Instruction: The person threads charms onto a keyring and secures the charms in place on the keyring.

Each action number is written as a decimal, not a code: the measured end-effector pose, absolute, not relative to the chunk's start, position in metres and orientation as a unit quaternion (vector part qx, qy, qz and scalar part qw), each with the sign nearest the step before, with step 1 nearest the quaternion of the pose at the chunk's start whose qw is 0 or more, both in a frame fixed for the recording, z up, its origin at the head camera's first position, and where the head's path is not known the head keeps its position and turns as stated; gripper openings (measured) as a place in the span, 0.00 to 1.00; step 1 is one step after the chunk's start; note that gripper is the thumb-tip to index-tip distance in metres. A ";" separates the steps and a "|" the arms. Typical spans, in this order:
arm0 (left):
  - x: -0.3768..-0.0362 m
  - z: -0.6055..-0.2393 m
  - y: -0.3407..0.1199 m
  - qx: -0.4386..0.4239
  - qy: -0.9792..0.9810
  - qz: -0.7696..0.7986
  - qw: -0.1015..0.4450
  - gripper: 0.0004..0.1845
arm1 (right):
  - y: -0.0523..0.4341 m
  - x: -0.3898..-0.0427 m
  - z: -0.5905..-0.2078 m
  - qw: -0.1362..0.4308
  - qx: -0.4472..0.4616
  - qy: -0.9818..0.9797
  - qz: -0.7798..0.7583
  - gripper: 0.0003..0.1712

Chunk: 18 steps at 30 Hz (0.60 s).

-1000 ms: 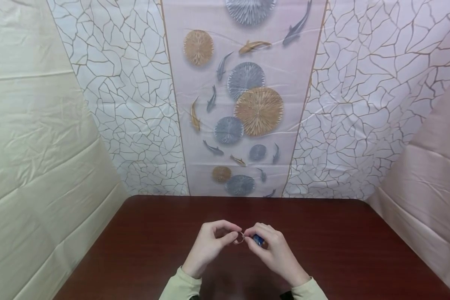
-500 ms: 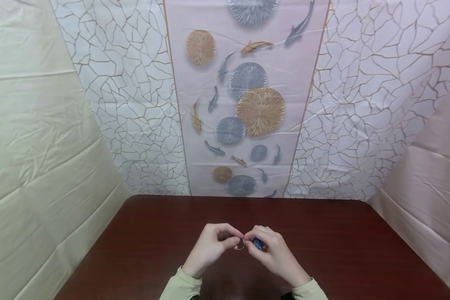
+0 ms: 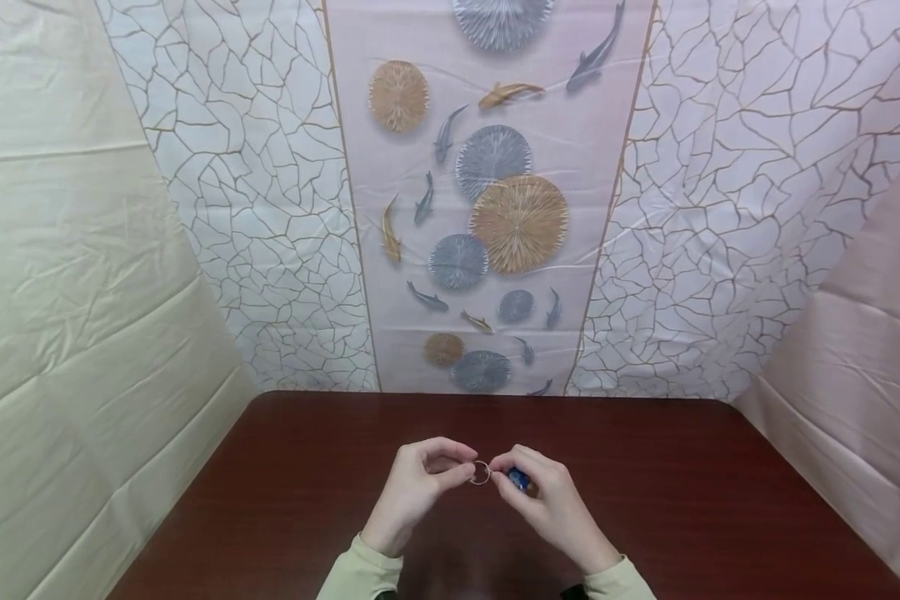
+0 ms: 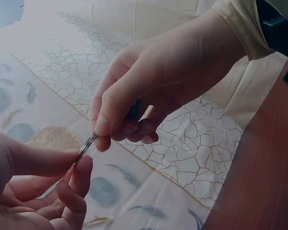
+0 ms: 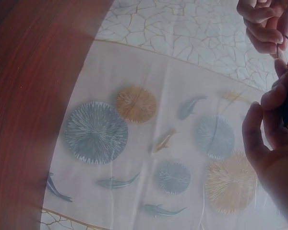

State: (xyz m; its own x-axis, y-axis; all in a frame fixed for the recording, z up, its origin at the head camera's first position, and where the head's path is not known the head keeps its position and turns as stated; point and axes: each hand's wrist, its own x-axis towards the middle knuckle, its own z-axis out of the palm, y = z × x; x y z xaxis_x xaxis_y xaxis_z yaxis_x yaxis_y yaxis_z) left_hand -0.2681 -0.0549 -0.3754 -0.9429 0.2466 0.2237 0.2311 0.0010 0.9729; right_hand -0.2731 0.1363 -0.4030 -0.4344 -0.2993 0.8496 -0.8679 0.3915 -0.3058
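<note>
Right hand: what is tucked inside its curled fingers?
A small blue object shows between the curled fingers of the right hand, beside the metal ring both hands pinch. Most of it is covered, so its shape cannot be told.

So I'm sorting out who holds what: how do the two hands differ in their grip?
The left hand pinches only the metal ring; the right hand pinches that ring and also cups a blue object. The left comes from the left, the right opposite. Both hover above the table.

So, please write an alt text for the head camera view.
Two hands meet above a dark wooden table: the left hand pinches a small metal ring, and the right hand pinches it too and holds a blue object.
</note>
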 end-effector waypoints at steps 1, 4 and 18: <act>-0.268 -0.376 -0.055 0.167 0.710 0.684 0.006 0.12 | 0.136 -0.273 -0.403 0.361 0.392 -0.750 0.391 0.16; -0.269 -0.376 -0.056 0.172 0.719 0.673 0.012 0.11 | 0.136 -0.273 -0.403 0.357 0.402 -0.750 0.386 0.16; -0.267 -0.376 -0.051 0.172 0.686 0.705 0.061 0.17 | 0.136 -0.272 -0.401 0.383 0.368 -0.758 0.379 0.17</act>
State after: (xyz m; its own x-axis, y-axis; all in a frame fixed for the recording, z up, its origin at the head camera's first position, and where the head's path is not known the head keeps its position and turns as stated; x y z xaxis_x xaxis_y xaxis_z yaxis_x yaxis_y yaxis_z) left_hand -0.2668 -0.0514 -0.3757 -0.9336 0.3218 0.1578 0.1489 -0.0521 0.9875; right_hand -0.2718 0.1361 -0.4007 -0.4350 -0.2674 0.8598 -0.8481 0.4426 -0.2914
